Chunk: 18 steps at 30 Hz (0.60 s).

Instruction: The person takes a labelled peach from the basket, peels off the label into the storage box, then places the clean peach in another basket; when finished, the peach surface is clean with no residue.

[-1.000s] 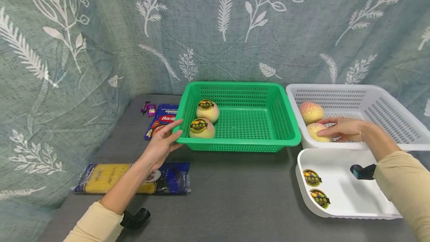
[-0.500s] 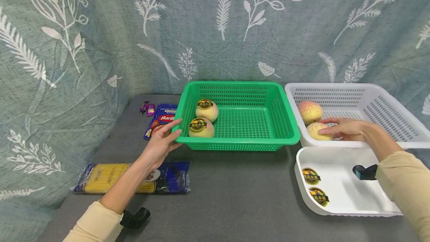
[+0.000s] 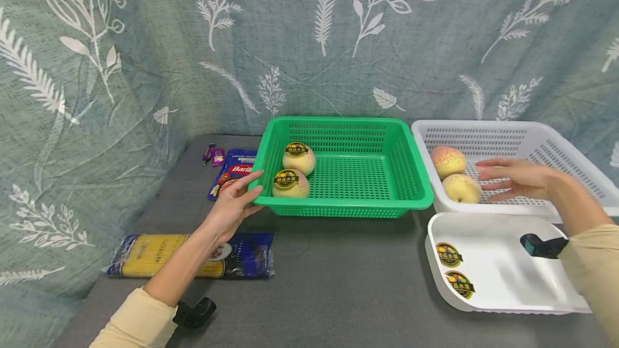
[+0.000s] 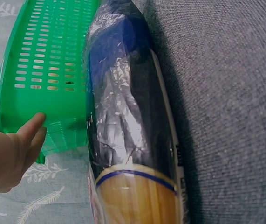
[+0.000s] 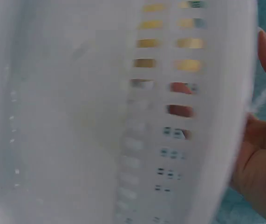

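My left hand [image 3: 232, 205] holds the green basket [image 3: 348, 204] at its front left corner, fingers on both sides of the rim in the left wrist view. Two peaches with black-and-gold labels, a rear peach [image 3: 299, 161] and a front peach [image 3: 291, 187], sit at the left inside it. Over the white slotted basket [image 3: 575, 165], my right hand [image 3: 524, 176] has its fingers spread and holds nothing. Just left of the fingertips are a reddish peach [image 3: 447, 161] and a yellower peach [image 3: 460, 189], without labels. The right wrist view mostly shows pale plastic, with part of that hand [image 5: 263, 172] behind the slots.
In front of the white basket stands a white tray [image 3: 503, 283] with two labels [image 3: 448, 255] at its left end. A spaghetti pack [image 3: 159, 256] lies under the left forearm. Beside the green basket are a blue Barilla pouch [image 3: 232, 171] and small purple packets [image 3: 217, 157].
My right hand has let go of the yellower peach and drawn back to the right, fingers spreading. That peach stays in the white basket. The left hand keeps its place on the green rim.
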Each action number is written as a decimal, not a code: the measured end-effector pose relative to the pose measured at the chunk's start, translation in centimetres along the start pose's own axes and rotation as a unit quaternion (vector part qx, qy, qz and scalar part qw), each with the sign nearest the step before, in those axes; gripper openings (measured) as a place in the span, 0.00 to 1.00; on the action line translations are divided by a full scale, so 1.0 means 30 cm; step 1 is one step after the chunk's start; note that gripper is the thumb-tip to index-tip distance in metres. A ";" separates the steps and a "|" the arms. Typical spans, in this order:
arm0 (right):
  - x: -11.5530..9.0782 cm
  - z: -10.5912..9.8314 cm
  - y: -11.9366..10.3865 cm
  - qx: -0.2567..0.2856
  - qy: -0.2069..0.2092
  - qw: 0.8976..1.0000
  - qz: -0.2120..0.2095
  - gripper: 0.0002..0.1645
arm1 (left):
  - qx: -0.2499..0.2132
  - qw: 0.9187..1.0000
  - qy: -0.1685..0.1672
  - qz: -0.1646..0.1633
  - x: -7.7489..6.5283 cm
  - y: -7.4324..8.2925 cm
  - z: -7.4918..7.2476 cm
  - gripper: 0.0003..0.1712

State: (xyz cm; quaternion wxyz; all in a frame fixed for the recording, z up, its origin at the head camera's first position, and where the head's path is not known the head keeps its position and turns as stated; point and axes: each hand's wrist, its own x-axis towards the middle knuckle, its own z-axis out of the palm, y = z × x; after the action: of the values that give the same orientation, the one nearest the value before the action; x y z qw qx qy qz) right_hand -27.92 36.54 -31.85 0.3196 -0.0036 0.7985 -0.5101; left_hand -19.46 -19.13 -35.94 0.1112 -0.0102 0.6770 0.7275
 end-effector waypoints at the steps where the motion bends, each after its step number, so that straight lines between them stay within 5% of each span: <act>1: -0.007 -0.005 -0.009 0.006 0.003 1.000 -0.008 0.46 | 0.001 1.000 0.000 0.000 0.000 0.000 0.000 0.31; 9: -0.015 0.052 -0.113 0.057 0.012 0.994 -0.090 0.43 | 0.001 1.000 0.002 0.000 -0.002 -0.003 0.000 0.31; 14: 0.034 0.196 -0.207 0.190 -0.017 0.974 -0.125 0.43 | -0.002 1.000 0.003 -0.001 0.000 -0.004 0.000 0.31; 18: 0.107 0.351 -0.284 0.218 -0.031 0.967 -0.129 0.43 | -0.002 1.000 0.002 0.001 0.002 -0.008 0.000 0.31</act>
State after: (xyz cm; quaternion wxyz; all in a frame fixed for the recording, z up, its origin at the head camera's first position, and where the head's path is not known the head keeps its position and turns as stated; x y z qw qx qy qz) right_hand -27.79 22.84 -29.40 0.2686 -0.0527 0.6507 -0.7083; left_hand -19.48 -19.11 -36.18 0.1094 -0.0116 0.6761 0.7286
